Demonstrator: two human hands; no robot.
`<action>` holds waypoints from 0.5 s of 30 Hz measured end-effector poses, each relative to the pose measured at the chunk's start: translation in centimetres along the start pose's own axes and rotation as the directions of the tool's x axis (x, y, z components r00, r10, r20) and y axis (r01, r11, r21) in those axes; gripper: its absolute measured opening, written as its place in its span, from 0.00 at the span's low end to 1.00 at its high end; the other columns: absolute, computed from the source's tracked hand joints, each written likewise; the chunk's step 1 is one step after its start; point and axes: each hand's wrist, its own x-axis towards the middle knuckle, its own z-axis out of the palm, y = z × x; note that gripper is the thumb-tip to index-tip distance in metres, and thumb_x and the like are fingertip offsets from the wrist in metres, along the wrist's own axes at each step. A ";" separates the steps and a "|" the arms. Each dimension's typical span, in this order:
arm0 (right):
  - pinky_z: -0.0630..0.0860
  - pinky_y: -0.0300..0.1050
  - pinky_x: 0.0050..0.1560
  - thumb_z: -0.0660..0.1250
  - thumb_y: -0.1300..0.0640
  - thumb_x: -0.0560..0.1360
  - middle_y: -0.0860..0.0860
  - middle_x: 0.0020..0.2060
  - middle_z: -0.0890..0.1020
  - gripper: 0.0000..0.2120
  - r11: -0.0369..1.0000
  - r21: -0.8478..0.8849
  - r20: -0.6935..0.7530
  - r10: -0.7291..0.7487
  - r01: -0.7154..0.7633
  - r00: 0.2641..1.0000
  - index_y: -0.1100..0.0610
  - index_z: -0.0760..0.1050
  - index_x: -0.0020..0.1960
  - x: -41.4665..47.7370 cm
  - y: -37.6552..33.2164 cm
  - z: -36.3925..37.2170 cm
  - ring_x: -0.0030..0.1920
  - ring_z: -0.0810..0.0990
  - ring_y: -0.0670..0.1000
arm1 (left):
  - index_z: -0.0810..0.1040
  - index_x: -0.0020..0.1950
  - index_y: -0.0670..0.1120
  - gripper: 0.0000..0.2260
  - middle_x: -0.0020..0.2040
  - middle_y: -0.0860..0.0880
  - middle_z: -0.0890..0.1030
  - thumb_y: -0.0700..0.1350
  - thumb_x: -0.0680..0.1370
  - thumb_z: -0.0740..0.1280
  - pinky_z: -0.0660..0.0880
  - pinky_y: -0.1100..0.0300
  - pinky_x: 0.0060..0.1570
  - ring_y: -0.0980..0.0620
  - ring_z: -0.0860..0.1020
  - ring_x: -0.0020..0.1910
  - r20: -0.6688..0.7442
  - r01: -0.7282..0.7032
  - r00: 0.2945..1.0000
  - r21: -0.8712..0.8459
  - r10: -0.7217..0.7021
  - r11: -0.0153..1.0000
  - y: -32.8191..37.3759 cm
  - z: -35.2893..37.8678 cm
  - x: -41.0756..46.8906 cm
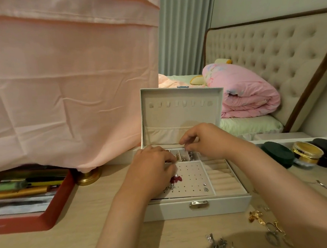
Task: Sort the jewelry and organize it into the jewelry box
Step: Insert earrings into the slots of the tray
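Pinching something tiny, maybe an earring, my right hand is over the box; my left hand grips another. One slip could mix them up.

Left hand, right hand — over open jewelry box
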 end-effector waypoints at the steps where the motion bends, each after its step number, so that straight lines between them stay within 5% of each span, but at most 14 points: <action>1: 0.69 0.27 0.39 0.73 0.59 0.76 0.42 0.47 0.84 0.10 1.000 0.013 -0.028 0.004 -0.003 1.000 0.49 0.84 0.56 -0.4 0.1 -0.3 0.39 0.78 0.35 | 0.82 0.58 0.58 0.11 0.58 0.58 0.80 0.53 0.78 0.65 0.66 0.54 0.64 0.53 0.72 0.60 -0.002 0.001 1.000 -0.013 -0.001 1.000 0.0 -0.1 0.0; 8: 0.69 0.24 0.39 0.73 0.57 0.77 0.40 0.43 0.82 0.06 0.998 0.047 -0.117 -0.028 0.033 0.993 0.47 0.85 0.50 -7.3 -1.0 -1.3 0.37 0.75 0.28 | 0.81 0.56 0.58 0.08 0.51 0.60 0.79 0.52 0.79 0.66 0.69 0.58 0.55 0.57 0.71 0.54 -0.080 -0.061 0.995 -0.103 0.053 0.993 2.2 -1.5 -0.6; 15: 0.69 0.25 0.36 0.77 0.55 0.73 0.35 0.34 0.81 0.06 0.999 -0.032 0.223 -0.001 0.008 0.975 0.46 0.87 0.48 -13.7 -2.1 -0.1 0.36 0.78 0.32 | 0.79 0.48 0.58 0.04 0.37 0.60 0.77 0.55 0.77 0.66 0.71 0.60 0.39 0.61 0.73 0.37 0.110 -0.104 0.987 -0.132 0.119 0.986 6.2 -1.7 -4.1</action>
